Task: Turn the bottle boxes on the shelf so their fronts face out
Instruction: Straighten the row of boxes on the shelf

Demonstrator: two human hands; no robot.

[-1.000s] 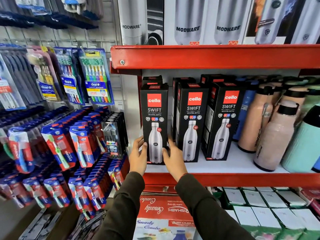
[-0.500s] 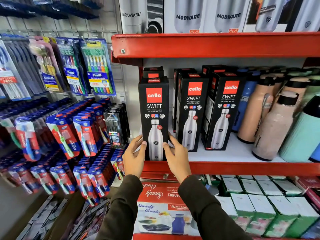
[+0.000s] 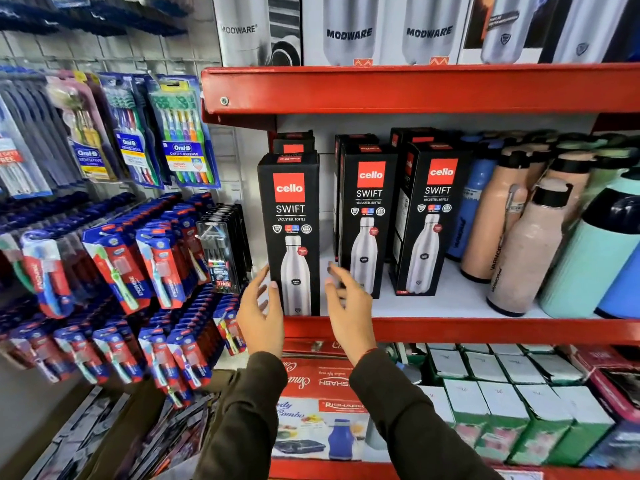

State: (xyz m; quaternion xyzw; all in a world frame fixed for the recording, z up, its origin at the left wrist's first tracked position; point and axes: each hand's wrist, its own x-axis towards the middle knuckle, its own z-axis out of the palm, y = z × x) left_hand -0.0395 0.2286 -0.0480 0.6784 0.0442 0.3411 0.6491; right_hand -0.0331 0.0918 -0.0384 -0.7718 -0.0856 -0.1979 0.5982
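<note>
Head view, leftmost bottle box (image 3: 291, 233) upright between released left hand (image 3: 261, 315), right hand (image 3: 349, 306)

The leftmost Cello Swift box (image 3: 292, 233) is seen upright at the red shelf's (image 3: 485, 329) front edge, printed face outward, flanked by the left hand (image 3: 261, 313) and right hand (image 3: 348, 303) (both spread, neither gripping).

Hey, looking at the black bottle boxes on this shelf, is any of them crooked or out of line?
The right box is turned slightly, showing its left side panel. The left box stands further forward than the other two, at the shelf edge, its front squarely out. Both hands are off it.
</note>
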